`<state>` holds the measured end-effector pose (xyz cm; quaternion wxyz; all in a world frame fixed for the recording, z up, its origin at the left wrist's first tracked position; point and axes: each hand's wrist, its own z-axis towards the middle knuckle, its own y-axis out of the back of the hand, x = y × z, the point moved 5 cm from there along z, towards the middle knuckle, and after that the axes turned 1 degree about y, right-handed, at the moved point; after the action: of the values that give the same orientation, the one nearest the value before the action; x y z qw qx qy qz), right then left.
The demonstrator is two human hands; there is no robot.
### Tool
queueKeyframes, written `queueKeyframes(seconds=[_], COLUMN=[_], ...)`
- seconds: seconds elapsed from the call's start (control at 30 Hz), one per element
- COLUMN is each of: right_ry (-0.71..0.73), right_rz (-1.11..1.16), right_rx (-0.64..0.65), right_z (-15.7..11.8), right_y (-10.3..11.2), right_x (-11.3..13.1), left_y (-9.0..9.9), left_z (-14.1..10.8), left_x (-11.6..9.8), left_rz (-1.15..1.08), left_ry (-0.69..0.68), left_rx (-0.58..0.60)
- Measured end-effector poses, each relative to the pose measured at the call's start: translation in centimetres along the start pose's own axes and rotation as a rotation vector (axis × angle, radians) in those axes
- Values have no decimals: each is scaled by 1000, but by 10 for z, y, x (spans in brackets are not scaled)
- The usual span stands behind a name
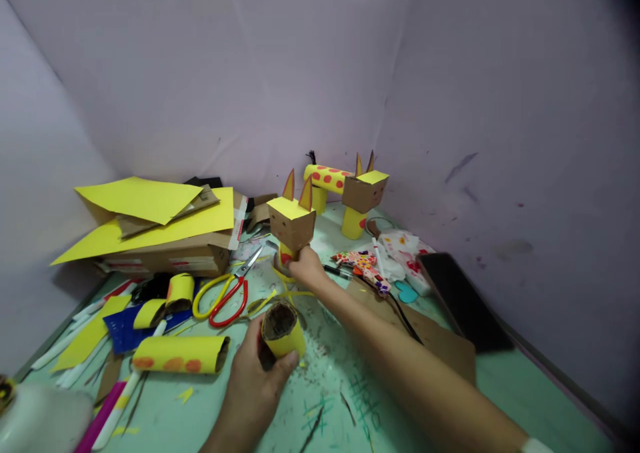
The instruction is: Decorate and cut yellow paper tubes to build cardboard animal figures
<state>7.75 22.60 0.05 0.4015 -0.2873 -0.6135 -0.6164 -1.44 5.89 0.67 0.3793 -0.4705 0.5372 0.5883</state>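
Note:
My left hand (257, 366) is wrapped round a yellow-covered cardboard tube (287, 339), whose open end faces up. Farther off, my right hand (303, 266) grips the short yellow neck below a cardboard animal head (294, 223) with pointed ears and a yellow top. Behind it stands a finished-looking cardboard giraffe (363, 196) with a red-spotted yellow body. A yellow tube with orange spots (175, 355) lies left of my left hand. Scissors (230, 293) with one yellow and one red handle rest open between the tube and the box.
Yellow sheets (145, 199) lie on a cardboard box (165, 256) at the back left. Short yellow rings (180, 291), markers (113, 413) and paper strips crowd the left. On the right are a dark tablet-like slab (465, 299), flat cardboard (440, 339) and patterned scraps (357, 259).

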Motion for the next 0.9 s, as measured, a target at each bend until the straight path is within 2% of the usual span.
queueKeyframes(seconds=[0.2,0.37,0.4,0.47,0.57,0.63,0.7,0.8,0.87,0.9], right_ry=[-49,-27,-8,14,55,54,-1,-83,-122,-152], right_rz=[97,230,291,593,745,754,802,926,996,1034], right_rx=[16,3,32,252,497,532,516,493,472,456], right_z=[-16,-74,-88,-115,-141,-146,-147,-147,-147,-147], right_y=[17,43,48,47,42,38,33,29,29,28], right_x=[-7,-3,-1,5,11,9,5,0,-3,-6], left_y=[-3,-4,-5,-9,-19,-28,-32,-25,-5,9], left_z=[-3,-4,-4,-7,-14,-18,-20,-17,-17,-19], left_x=[2,3,2,1,-1,-2,-3,-8,-10,-11], left_rz=[-58,-121,-143,-187,-254,-305,-329,-250,-144,-88], left_ry=[31,18,12,4,10,41,79,81,68,56], left_rx=[14,12,29,79,205,303,341,275,133,25])
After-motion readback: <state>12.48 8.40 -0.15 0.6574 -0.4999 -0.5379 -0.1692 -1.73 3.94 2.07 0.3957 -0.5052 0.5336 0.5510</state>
